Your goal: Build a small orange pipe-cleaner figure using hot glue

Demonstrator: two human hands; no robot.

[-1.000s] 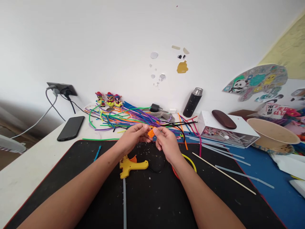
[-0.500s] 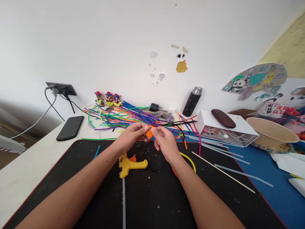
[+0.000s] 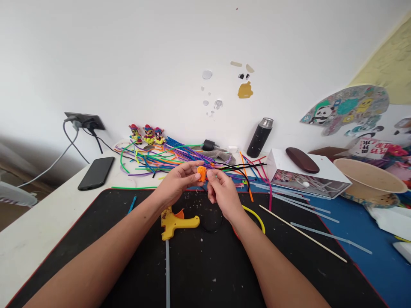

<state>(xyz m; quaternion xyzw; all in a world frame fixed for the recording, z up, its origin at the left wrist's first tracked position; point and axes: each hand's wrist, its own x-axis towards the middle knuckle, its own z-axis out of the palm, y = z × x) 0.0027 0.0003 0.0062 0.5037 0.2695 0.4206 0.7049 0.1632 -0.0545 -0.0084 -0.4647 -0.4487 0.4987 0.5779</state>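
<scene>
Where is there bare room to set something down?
Free: white tabletop left of the black mat, nearside of the phone; mat nearside of the glue gun; mat corner nearside of the skewer. Crowded: pipe cleaner pile behind the left hand and right hand, both pinching the orange piece; white box and bowl at right.

The black mat (image 3: 205, 273) between the forearms is pretty open apart from the yellow glue gun (image 3: 178, 222) under the hands, but the pile of coloured pipe cleaners (image 3: 167, 159) clogs the back and the white box (image 3: 306, 173) blocks the right.
</scene>
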